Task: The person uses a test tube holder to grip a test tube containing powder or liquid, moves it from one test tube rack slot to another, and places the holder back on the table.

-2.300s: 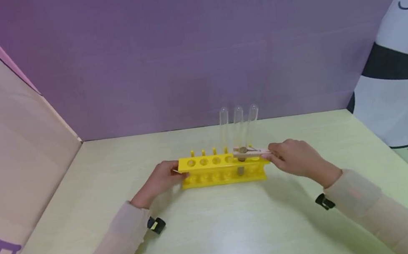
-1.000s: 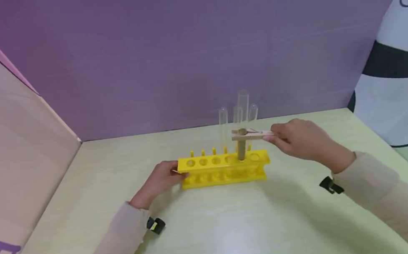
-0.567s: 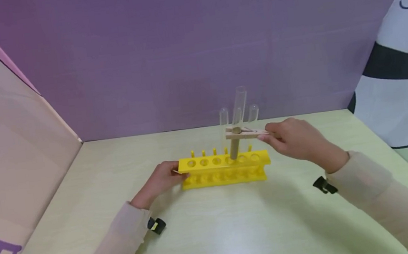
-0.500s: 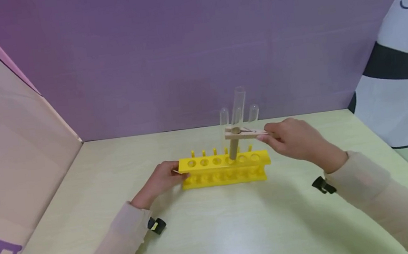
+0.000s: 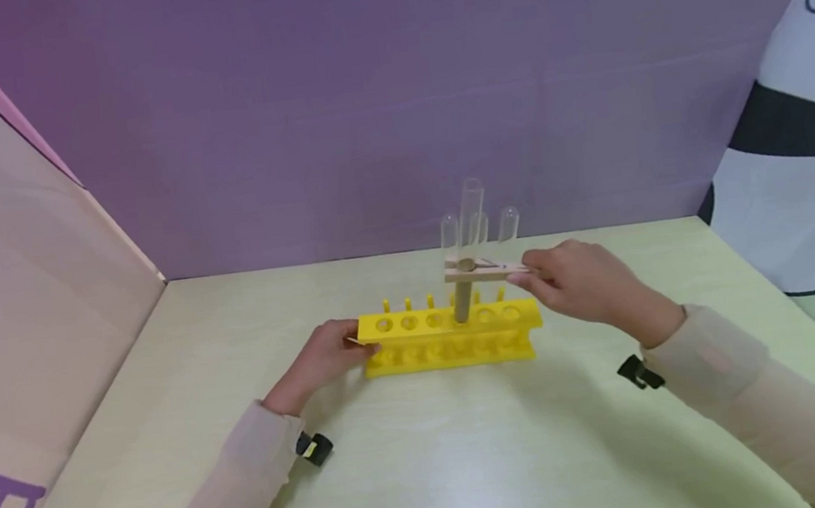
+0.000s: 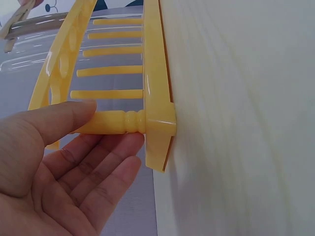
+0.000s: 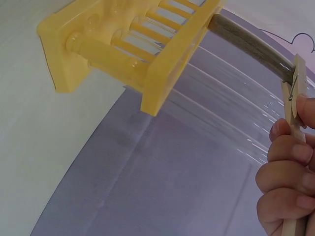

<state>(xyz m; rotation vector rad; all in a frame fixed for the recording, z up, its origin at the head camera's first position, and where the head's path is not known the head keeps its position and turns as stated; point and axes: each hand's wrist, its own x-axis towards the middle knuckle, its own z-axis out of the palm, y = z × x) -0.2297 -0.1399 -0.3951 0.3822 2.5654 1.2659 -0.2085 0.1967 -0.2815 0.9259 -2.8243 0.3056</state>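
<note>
A yellow test tube rack (image 5: 417,335) stands on the table, a row of round holes in its top. My left hand (image 5: 321,354) pinches the post (image 6: 110,122) at its left end between thumb and fingers. In my right hand (image 5: 582,280) is a wooden test tube clamp (image 5: 493,274), its handle gripped in curled fingers. The clamp's jaws hold a test tube (image 5: 462,302) with grey-brown matter below the clamp and clear glass above. That tube's bottom is at the third hole from the right; how deep it sits I cannot tell.
Three clear test tubes (image 5: 510,224) stand upside down on pegs behind the right half of the rack. Across the back of the pale table (image 5: 432,469) rises a purple wall (image 5: 288,133), with printed panels at both sides.
The clamped tube has come up out of the second hole from the right, moved left and sunk slightly at the third. My left hand stays on the rack.
</note>
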